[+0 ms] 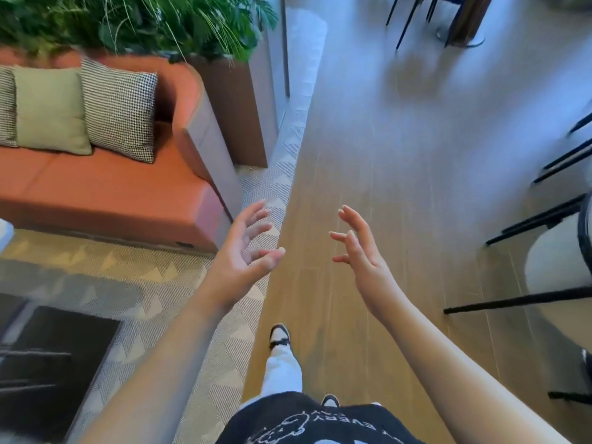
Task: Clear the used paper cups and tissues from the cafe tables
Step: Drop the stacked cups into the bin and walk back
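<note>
Both hands empty. Left hand [245, 248] and right hand [358, 248] are raised in front of the torso, palms facing each other, fingers spread and loosely bent, gripping nothing. Task items: no paper cups or tissues visible anywhere in view, so their location can't be stated; no cafe table top is clearly shown either. Risks, as judged: person appears mid-stride, one shoe [279, 336] forward right at the seam where the patterned carpet [153, 283] meets the wood floor [400, 187]; a toe catch at that edge is possible if the levels differ, which can't be told from here. Black chair legs [519, 299] jut toward the walkway on the right, w/ a pale round chair seat [557, 261] behind them; a foot or shin could clip them if the path drifts right. A dark low item [61, 354] sits lower left on the carpet, type unclear; same hazard if the path drifts left. View is motion-blurred, so small litter on the floor could be missed. Surface & room: wood planks run straight ahead, w/ strong window glare farther along. Left of the walkway sits an orange sofa [105, 184] carrying a green cushion [51, 110] and a checked cushion [121, 110]. Behind the sofa, a planter box [237, 100] w/ dense green plants [144, 20]. Far end, top right: more thin black chair legs [407, 24] and a dark table base [467, 20], tops out of frame.
</note>
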Available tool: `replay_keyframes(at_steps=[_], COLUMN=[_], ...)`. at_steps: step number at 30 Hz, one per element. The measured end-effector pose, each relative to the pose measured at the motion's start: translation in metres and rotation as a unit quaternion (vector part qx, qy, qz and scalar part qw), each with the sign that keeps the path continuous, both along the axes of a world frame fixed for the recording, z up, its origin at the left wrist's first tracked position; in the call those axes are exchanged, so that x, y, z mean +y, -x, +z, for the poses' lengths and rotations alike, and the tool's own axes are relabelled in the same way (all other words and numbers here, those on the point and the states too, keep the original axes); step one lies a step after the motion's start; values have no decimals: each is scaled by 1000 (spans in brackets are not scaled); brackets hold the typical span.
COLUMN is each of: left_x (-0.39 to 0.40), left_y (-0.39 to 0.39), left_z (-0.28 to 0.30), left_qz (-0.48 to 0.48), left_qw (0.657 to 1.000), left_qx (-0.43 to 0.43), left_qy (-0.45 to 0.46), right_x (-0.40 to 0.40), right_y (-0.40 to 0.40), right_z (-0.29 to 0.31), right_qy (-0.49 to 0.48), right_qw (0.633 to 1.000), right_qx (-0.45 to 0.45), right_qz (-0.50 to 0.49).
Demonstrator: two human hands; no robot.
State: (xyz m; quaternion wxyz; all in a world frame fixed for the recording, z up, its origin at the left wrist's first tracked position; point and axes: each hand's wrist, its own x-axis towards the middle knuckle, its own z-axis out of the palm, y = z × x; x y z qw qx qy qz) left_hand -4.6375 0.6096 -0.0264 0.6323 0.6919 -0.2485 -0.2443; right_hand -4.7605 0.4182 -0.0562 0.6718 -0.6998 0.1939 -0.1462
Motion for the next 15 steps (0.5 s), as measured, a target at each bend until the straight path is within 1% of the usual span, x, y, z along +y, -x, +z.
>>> replay_keyframes(at_steps=[4, 8, 15], left_x=[-32, -63, -136], left_y=[-78, -158, -268], left_z=[-12, -12, -14], left_qz=[-16, -27, -57], left_qw=[1000, 999, 998], left_qx=[-2, 10, 4], left_qy=[7, 14, 17], right_x=[-29, -55, -114], right_y=[-75, -147, -236], right_z=[-8, -4, 0], right_qy=[11, 8, 27], right_qw=[1000, 1000, 998], right_qx=[6, 12, 16], right_qz=[-7, -20, -57])
